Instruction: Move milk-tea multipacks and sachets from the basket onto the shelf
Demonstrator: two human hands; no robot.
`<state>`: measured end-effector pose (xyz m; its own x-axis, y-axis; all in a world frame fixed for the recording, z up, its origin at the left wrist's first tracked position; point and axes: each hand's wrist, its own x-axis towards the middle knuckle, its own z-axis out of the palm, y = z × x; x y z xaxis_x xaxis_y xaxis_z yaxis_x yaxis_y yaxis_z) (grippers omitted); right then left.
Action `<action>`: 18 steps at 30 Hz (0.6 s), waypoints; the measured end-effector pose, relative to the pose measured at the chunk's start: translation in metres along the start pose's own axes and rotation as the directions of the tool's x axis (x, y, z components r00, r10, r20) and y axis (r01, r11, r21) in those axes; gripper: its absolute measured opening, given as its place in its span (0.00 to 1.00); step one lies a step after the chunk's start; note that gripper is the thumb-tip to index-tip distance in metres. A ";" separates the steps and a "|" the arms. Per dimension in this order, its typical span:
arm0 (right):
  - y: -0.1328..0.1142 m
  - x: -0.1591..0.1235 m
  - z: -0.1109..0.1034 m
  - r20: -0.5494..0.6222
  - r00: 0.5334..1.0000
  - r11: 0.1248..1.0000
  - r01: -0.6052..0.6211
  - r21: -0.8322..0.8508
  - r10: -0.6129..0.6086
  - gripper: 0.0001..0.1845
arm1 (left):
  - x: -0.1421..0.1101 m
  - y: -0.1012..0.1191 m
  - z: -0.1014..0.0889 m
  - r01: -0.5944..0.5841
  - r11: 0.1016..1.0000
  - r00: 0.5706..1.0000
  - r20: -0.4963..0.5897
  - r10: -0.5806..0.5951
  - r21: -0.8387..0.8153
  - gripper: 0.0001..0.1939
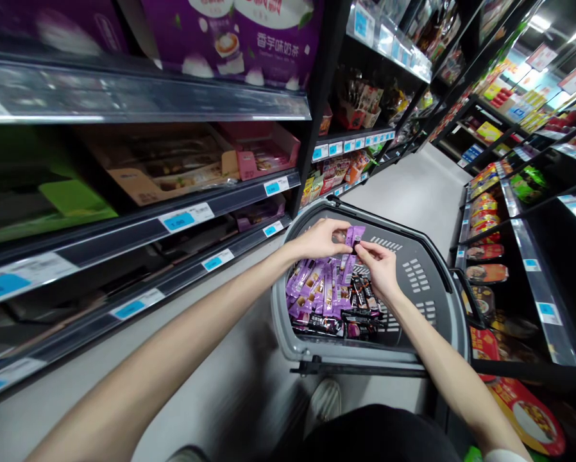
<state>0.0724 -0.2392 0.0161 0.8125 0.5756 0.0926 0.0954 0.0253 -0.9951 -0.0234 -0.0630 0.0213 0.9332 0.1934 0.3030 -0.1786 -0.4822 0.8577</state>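
Note:
Over the grey shopping basket (284, 321), my left hand (322, 239) pinches a purple snack packet (355, 236) near its upper end. My right hand (380, 266) has its thumb and fingers closed on the same packet from the right. Below my hands, several purple packets (319, 282) lie side by side in the basket's left part. Several dark, shiny packets (362, 295) are to their right, with more dark packets (319, 324) along the near side. My fingers partly cover the held packet.
On the left, shelves with price tags (179, 218) carry an open cardboard box (163, 170), a pink box (263, 151) and large purple cartons (269, 38). Shelves of packaged food (485, 218) line the right. A pale aisle floor (403, 183) runs ahead. My shoe (324, 401) is just below the basket.

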 end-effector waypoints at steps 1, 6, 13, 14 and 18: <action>0.000 0.000 0.000 0.001 1.000 1.000 0.012 0.000 -0.012 0.15 | 0.000 0.000 0.001 -0.006 1.000 1.000 -0.006 0.006 0.000 0.10; -0.001 -0.001 0.001 0.010 1.000 0.999 0.003 0.036 -0.003 0.16 | 0.001 -0.001 0.003 0.057 0.983 0.998 0.038 -0.052 -0.173 0.14; 0.002 -0.006 0.007 0.034 0.999 0.997 -0.032 0.064 0.030 0.18 | 0.002 -0.003 0.003 0.106 0.962 0.994 0.031 -0.102 -0.250 0.18; 0.002 -0.007 0.008 0.038 0.999 0.998 -0.025 0.057 0.023 0.18 | 0.002 -0.003 0.003 0.109 0.962 0.994 0.031 -0.105 -0.250 0.18; 0.003 -0.011 0.010 0.065 0.998 1.000 0.014 0.028 -0.016 0.16 | 0.003 -0.001 0.002 0.086 0.980 0.996 0.008 -0.086 -0.178 0.19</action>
<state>0.0575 -0.2374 0.0116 0.7718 0.6269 0.1063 0.0912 0.0563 -0.9942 -0.0199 -0.0636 0.0203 0.9476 0.2269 0.2250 -0.1507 -0.3038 0.9407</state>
